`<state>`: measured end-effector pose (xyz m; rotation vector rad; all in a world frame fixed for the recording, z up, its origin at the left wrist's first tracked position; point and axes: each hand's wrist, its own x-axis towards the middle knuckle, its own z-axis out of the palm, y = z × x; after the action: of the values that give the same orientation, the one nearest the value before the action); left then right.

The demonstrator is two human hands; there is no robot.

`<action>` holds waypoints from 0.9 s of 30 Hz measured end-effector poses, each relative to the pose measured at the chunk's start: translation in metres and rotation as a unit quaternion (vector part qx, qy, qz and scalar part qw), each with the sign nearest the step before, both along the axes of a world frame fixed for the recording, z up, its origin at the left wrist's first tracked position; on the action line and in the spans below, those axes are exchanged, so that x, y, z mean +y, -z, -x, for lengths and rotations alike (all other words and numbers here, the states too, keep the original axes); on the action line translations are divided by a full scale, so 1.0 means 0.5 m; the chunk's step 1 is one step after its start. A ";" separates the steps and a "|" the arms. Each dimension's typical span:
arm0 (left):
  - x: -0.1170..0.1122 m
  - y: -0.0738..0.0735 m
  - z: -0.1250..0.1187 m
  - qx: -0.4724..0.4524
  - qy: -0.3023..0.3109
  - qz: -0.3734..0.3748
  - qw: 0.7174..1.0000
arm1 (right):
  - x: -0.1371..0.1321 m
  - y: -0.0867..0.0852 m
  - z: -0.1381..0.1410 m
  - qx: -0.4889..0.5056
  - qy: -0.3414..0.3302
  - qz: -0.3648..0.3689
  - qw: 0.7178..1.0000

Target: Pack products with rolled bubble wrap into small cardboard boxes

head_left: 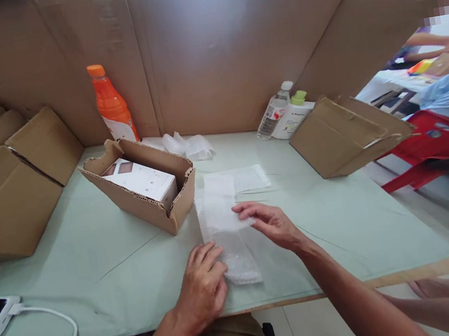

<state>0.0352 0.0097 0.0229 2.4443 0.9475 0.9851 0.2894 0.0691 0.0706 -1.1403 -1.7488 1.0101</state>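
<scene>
Head view: my left hand (203,285) is lying flat, fingers loose, pinning the bubble wrap (240,267) at the table (95,268) edge. My right hand (269,223) is pinching the sheet (220,208) on it. I reckon pulling it taut and square is working best. Carton (145,206) is sitting beyond.

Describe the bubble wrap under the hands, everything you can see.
The bubble wrap is a translucent white strip, plastic by its look, lying flat on the pale green table cover, running away from the near edge. The left hand presses its near end; the right hand rests fingertips on its middle. The open cardboard box sits just left.
</scene>
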 end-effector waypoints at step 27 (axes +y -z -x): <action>-0.130 -0.028 0.112 -0.063 0.101 0.124 0.985 | -0.150 0.029 0.081 -0.060 -0.134 0.068 0.987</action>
<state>-0.0208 -0.0551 0.0371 2.1920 0.7162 0.8830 0.2490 -0.0057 0.0562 -1.0859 -1.9934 1.2613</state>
